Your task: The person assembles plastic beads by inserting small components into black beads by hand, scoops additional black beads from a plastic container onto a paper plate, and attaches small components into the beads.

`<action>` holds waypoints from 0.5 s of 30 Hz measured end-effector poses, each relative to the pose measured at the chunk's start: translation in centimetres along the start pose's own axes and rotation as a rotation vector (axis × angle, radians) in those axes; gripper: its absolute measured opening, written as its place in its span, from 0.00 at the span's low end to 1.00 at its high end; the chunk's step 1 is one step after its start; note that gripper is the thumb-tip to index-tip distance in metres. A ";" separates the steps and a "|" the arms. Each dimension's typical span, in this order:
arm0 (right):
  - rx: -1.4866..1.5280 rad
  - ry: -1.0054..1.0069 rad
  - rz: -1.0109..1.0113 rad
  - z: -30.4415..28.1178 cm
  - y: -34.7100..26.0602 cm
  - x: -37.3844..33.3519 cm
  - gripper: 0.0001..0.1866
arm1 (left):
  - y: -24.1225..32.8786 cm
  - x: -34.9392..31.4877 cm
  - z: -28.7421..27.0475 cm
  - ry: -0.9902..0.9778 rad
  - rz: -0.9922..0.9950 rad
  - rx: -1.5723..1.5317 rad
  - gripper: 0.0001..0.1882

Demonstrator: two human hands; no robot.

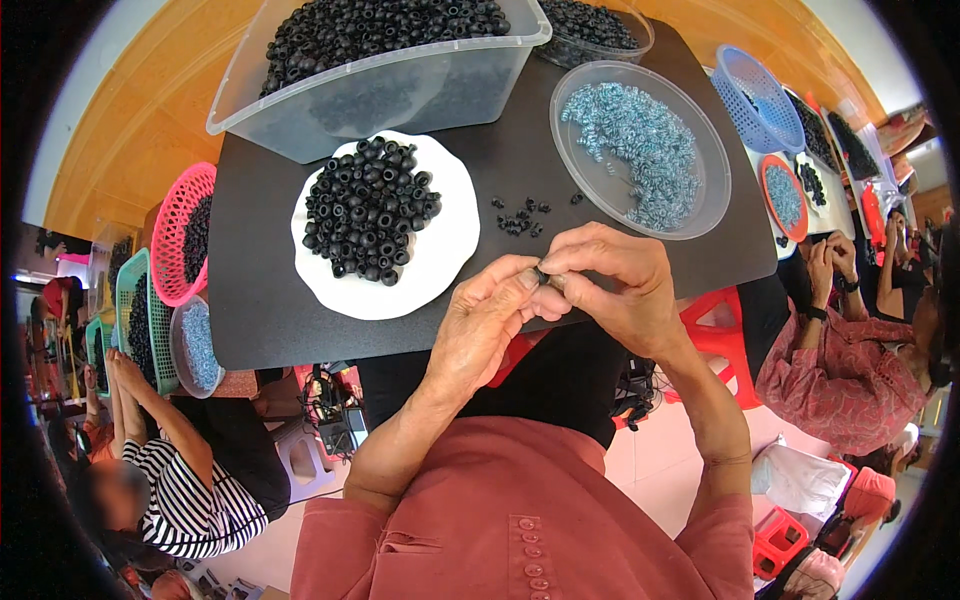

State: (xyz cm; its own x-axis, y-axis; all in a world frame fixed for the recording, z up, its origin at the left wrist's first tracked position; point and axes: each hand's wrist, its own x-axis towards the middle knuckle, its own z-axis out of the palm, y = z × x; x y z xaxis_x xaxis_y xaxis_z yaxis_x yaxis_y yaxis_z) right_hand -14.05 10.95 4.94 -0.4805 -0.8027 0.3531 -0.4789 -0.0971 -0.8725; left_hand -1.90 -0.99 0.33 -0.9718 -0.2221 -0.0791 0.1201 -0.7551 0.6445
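Just past the table's near edge, my left hand (487, 312) is closed in a pinch on a small black part (542, 275). The fingertips of my right hand (618, 285) press together on the same part, so most of it is hidden. Beyond my left hand, a scalloped white plate (455, 240) carries a heap of round, hollow black pieces (370, 210). Several smaller black bits (522, 217) lie loose on the dark tabletop (500, 165) beyond my hands. A round clear tub (715, 180) at the far right holds small translucent blue pieces (640, 140).
A big clear bin (380, 105) full of black pieces stands at the back, beside a smaller clear tub (645, 50). A pink basket (175, 240) is off the left edge. People work at both sides; a red stool (715, 345) stands at right.
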 end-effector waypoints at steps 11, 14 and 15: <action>-0.105 0.046 0.002 0.4 -0.8 -0.2 0.09 | -0.6 -0.2 0.8 0.071 0.111 0.174 0.12; -0.140 0.060 0.019 0.5 -1.6 -0.2 0.09 | -0.8 0.0 0.8 0.087 0.147 0.262 0.11; -0.174 0.051 0.026 0.4 -1.7 -0.4 0.10 | -0.9 0.0 0.8 0.085 0.159 0.304 0.11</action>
State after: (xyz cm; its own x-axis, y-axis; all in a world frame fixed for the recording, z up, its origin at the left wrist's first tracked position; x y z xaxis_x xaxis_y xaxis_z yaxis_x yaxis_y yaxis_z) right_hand -12.75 11.15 6.18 -0.5286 -0.7726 0.3516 -0.5836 0.0301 -0.8115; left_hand -2.16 0.18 0.36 -0.9240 -0.3822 -0.0141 0.1904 -0.4917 0.8497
